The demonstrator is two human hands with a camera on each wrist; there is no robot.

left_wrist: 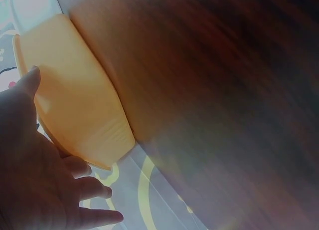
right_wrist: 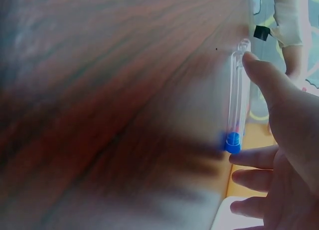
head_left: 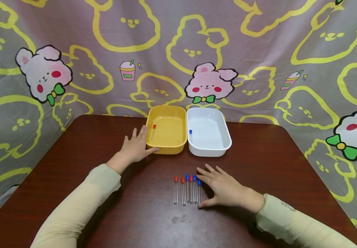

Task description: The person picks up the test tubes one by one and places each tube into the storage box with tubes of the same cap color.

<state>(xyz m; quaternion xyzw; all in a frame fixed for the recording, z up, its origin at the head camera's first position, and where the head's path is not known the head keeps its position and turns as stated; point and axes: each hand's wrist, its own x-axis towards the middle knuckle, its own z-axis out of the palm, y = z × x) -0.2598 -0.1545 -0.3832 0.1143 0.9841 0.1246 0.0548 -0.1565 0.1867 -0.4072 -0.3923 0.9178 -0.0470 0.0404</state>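
Note:
My left hand (head_left: 134,146) rests at the near left corner of a yellow plastic basin (head_left: 167,150), fingers spread along its side and thumb across its front. My right hand (head_left: 226,187) lies beside a row of clear test tubes with red and blue caps. Its thumb is by the rounded end of the rightmost blue-capped test tube (head_left: 199,194), its fingertips by the cap. In the right wrist view, that blue cap (right_wrist: 233,142) sits just off the forefinger. The leftmost red-capped test tube (head_left: 176,191) stands a little apart from the others.
A white basin (head_left: 210,151) touches the yellow one's right side. One red-capped tube (head_left: 154,131) lies inside the yellow basin, and a blue cap (head_left: 190,132) shows inside the white one. A patterned curtain (head_left: 172,51) hangs behind the brown table (head_left: 135,213).

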